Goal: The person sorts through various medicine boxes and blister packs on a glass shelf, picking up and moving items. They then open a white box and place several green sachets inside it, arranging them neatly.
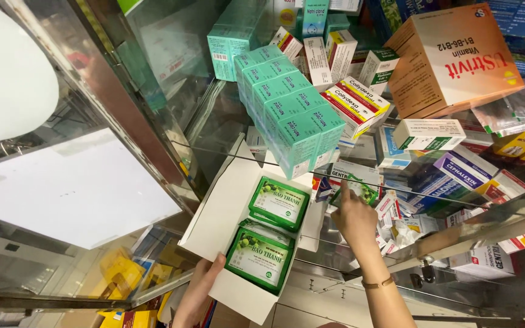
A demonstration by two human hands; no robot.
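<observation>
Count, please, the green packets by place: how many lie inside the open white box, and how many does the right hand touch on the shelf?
Green packets in the white box, held by the left hand: 2
Green packet on the shelf under the right hand: 1
Total: 3

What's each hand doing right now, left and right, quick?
Left hand: closed on the lower edge of the open white box, holding it up.
Right hand: fingers on a green packet on the glass shelf.
</observation>
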